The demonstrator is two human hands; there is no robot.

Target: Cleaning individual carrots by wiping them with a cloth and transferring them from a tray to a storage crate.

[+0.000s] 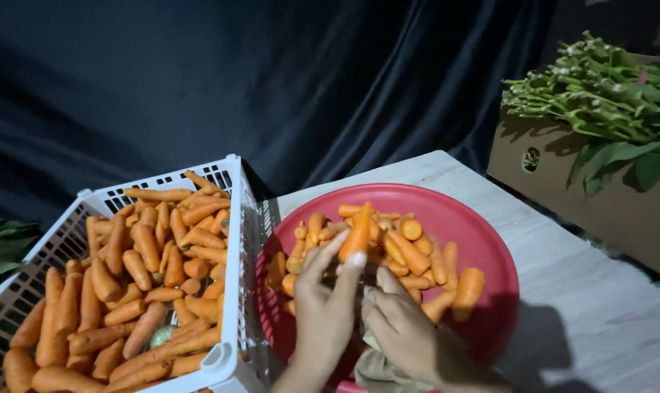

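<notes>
— Left hand (324,309)?
— Fingers pinched a carrot (357,234), held up over the red bowl (490,247).
— Right hand (402,329)?
— Curled low beside it, on a cloth (379,367); grip unclear. Crate (232,291) sat left.

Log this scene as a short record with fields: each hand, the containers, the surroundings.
left hand: holds a carrot upright by its fingertips over the red bowl
right hand: low beside the left, on a piece of cloth
red bowl: partly filled with carrot pieces
white crate: left of the bowl, piled with whole carrots
cardboard box: far right, leafy greens on top
table: pale, against a dark curtain
</notes>
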